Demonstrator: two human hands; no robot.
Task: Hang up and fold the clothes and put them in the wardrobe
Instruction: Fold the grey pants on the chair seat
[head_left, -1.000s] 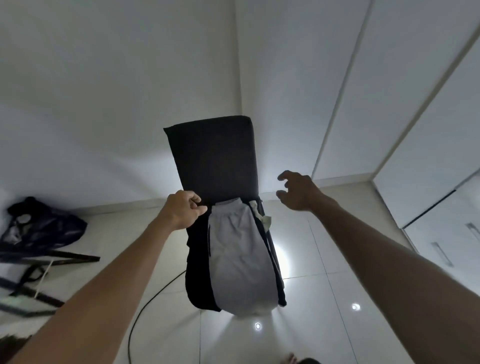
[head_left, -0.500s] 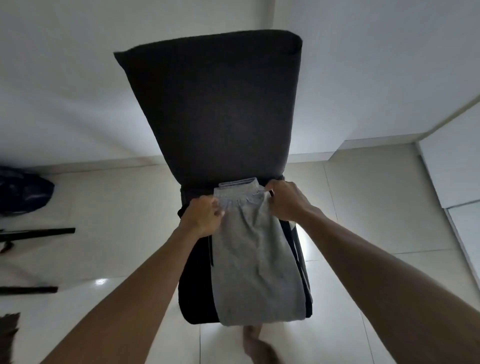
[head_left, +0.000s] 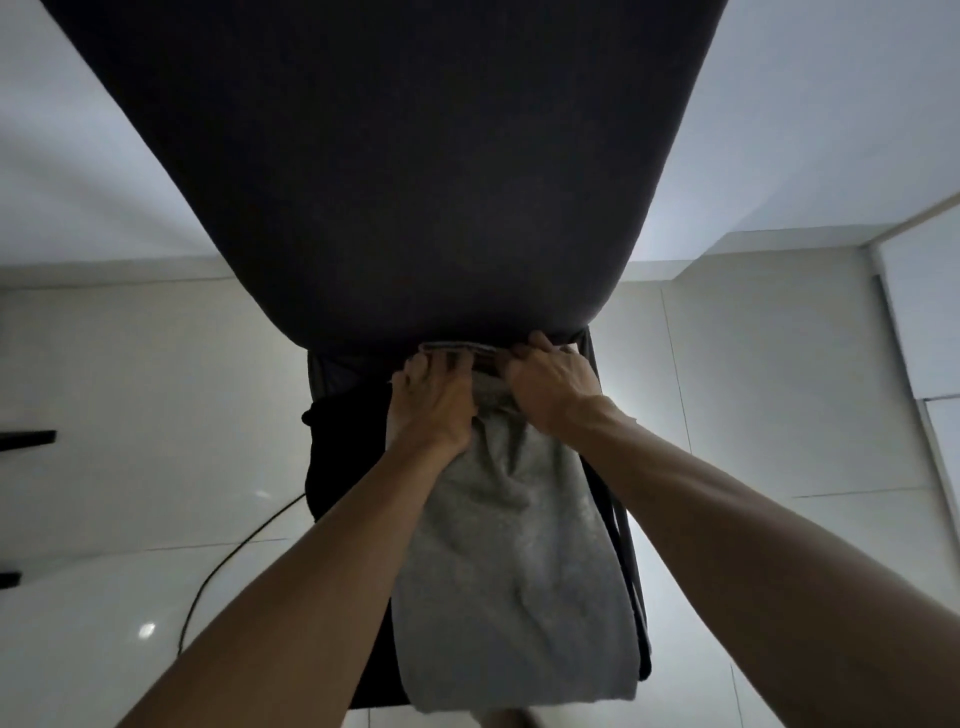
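Both hands are at the waistband end of the grey trousers (head_left: 514, 545), close together but not touching. The left hand (head_left: 434, 402) lies on the fabric with its fingers reaching forward over the waistband; whether they curl under the edge cannot be told. The right hand (head_left: 553, 387) grips the waistband at its right corner, fingers curled over the edge.

The trousers lie lengthwise on the chair (head_left: 395, 171) seat, waistband against the base of the backrest, legs hanging over the front edge toward the person. A dark garment (head_left: 348, 447) lies beneath them on the seat.

Step in hand, by judgement: taking the trousers off the chair, ahead of folding or hanging. No folding appears to have started on this item, and the wardrobe is not clearly in view.

The next move calls for a firm hold at both waistband corners, then a straight lift clear of the backrest. Risk: the dark garment may drag along. A cable (head_left: 223, 561) runs across the tiled floor (head_left: 130, 389) to the left.
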